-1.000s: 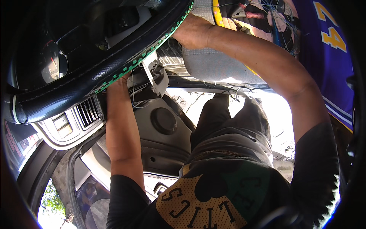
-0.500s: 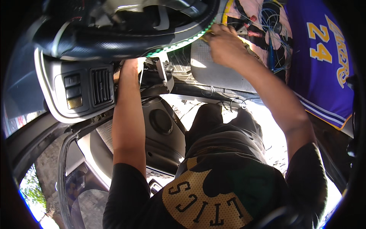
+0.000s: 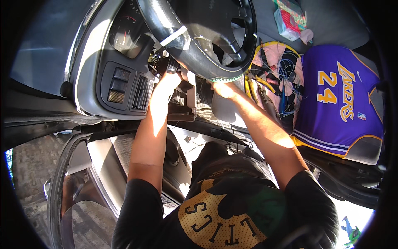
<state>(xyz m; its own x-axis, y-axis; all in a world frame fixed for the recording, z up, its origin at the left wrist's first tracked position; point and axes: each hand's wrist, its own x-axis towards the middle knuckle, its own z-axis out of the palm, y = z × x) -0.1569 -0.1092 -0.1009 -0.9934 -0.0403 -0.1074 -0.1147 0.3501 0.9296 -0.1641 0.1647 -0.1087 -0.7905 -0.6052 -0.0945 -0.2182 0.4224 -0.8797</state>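
Observation:
My left hand (image 3: 169, 81) reaches under the black steering wheel (image 3: 185, 50), among wires and exposed parts (image 3: 157, 62) beside the column; its fingers are hidden. A bent pale bracket (image 3: 190, 95) hangs just right of it. My right hand (image 3: 224, 89) is at the lower rim of the wheel, near the green stitching, with its fingertips mostly hidden. Right of it sit yellow-handled pliers (image 3: 263, 81) and a round pink-lined holder (image 3: 271, 54) with cords and tools.
The dashboard panel (image 3: 101, 83) with switches and a vent borders my left arm. A purple jersey (image 3: 331, 133) covers a seat at the right. Colourful packets (image 3: 288, 25) rest behind it. The open door (image 3: 105, 162) is below left, with pavement (image 3: 29, 186) outside.
The view has shifted, showing more wheel, gauges and seat. My right hand appeared higher by the tool holder and now is tucked at the wheel's lower rim. My left hand stays below the wheel.

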